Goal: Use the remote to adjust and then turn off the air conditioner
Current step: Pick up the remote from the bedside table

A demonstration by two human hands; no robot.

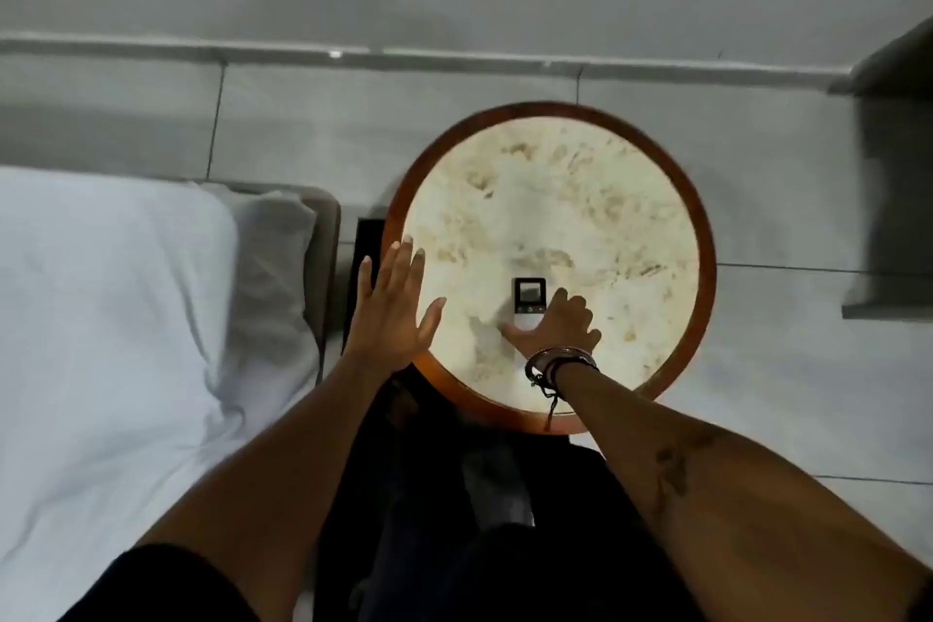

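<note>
A small white remote (529, 299) with a dark screen lies flat on the round marble-topped side table (595, 197). My right hand (558, 326) rests over the remote's lower half, thumb on its left side and fingers along its right, so that part is hidden. Whether the fingers are closed on it is unclear. My left hand (394, 306) hovers flat over the table's left rim with its fingers spread and holds nothing. The air conditioner is not in view.
A bed with a white pillow (101, 293) and grey pillow (272, 258) lies to the left. A dark slot (361, 278) sits between bed and table. Grey furniture (893, 197) stands at the right. Tiled floor and a wall ledge lie beyond.
</note>
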